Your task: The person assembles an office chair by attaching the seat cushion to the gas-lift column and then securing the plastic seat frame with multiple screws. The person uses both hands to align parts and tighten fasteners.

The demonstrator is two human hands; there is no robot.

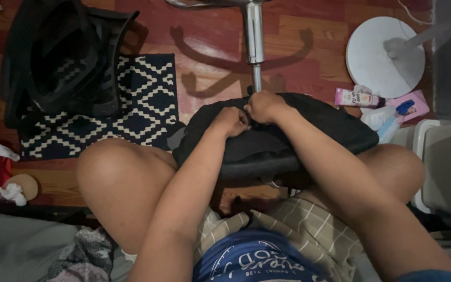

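- We sit with a black bag (288,138) across our knees; it rests mostly on the right knee and reaches toward the left one.
- Our left hand (230,121) is closed in a narrow grip on the top of the bag, pinching something small. We cannot tell if it is fabric or a zip pull.
- Our right hand (263,106) is just beside it, touching it, also curled tight on the far edge of the bag. What is inside this grip is hidden by the fingers.
- We judge that the step in hand is work on the top seam or fastening of the bag, with the two hands pulling or holding against each other.
- The next move, we think, calls for one hand to keep the fabric steady and tight while the other one moves along the edge. If the fabric is loose, the small part can catch.
- The bag is soft and sags over the knee, so it may slide toward the floor if both hands let go.
- On the wooden floor (298,31) in front of us stands a metal pole (254,36), its lower end just behind our right hand.
- To the left lies a patterned rug (147,99) with another dark bag (61,57) partly on it.
- To the right are a round white base (384,55), a pink tube (358,97) and a spray bottle (392,122), all well apart from our hands.
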